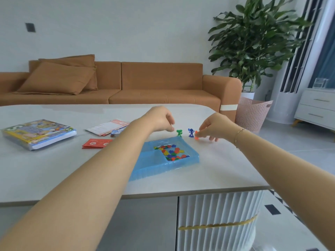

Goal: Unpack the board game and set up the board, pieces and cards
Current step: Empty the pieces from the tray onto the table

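A blue plastic tray (181, 163) lies on the white table, with several small coloured tokens (172, 152) in one compartment. Beyond its far edge stand a green figure (179, 133) and a blue figure (191, 132). My right hand (213, 126) pinches an orange figure (196, 135) that stands on the table beside the blue one. My left hand (161, 119) hovers just left of the green figure with its fingers loosely curled and nothing in them. The game box (39, 134) lies at the far left.
Red cards (97, 143), a blue card pack (117, 132) and paper leaflets (107, 126) lie on the table (54, 169) left of the tray. Past the table are an orange sofa (145, 84), a pink basket (252, 113) and a plant (257, 38).
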Motion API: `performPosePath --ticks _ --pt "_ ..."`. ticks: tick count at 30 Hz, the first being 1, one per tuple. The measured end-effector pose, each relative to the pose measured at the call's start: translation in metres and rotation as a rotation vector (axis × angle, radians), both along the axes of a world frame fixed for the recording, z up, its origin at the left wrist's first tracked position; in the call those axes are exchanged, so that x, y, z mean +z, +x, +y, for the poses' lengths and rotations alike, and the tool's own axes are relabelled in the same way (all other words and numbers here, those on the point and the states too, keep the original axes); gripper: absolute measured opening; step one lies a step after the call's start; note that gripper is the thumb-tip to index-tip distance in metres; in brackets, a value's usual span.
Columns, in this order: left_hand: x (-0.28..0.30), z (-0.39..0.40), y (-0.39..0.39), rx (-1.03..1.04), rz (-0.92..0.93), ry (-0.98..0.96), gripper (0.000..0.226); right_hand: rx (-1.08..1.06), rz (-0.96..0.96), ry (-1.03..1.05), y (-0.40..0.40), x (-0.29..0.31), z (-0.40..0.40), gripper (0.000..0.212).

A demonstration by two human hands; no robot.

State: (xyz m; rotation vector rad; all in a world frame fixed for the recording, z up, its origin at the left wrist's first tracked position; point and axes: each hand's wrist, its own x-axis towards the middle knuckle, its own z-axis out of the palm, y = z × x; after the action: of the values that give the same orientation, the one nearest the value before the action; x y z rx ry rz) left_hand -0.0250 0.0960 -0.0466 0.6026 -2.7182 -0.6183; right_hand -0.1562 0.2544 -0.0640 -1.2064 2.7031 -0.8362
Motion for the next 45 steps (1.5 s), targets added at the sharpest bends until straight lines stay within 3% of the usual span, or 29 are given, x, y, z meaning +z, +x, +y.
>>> performPosePath --ticks 2,4,8,10,19,28,36,40,45 --pt "0.022 0.014 0.016 -0.085 -0.036 -0.138 0.012 -0.057 0.209 -0.058 0.004 0.01 0.005 0.027" --pt "0.041 0.031 0.033 -0.239 -0.162 -0.079 0.007 -0.067 0.308 -0.162 0.014 0.021 0.006 0.02" --pt "0.043 0.056 0.047 -0.321 -0.532 -0.049 0.009 0.121 0.134 0.057 0.039 0.041 0.005 0.02" --pt "0.033 0.059 0.048 -0.278 -0.583 -0.095 0.014 0.209 0.014 0.188 0.05 0.05 0.009 0.018" --pt "0.016 0.043 0.049 -0.293 -0.489 -0.072 0.007 0.47 -0.035 0.351 0.063 0.039 0.012 0.005" --pt "0.009 0.033 0.047 -0.287 -0.456 -0.011 0.005 0.494 -0.078 0.332 0.058 0.026 0.009 0.005" --pt "0.014 0.028 0.046 -0.282 -0.431 0.02 0.011 0.497 -0.03 0.375 0.063 0.026 0.007 0.024" --pt "0.013 0.021 0.049 -0.293 -0.341 0.05 0.012 0.572 0.02 0.287 0.064 0.024 0.004 0.016" --pt "0.013 0.007 0.051 -0.24 -0.196 -0.073 0.013 0.707 0.036 0.319 0.068 0.026 -0.002 0.018"
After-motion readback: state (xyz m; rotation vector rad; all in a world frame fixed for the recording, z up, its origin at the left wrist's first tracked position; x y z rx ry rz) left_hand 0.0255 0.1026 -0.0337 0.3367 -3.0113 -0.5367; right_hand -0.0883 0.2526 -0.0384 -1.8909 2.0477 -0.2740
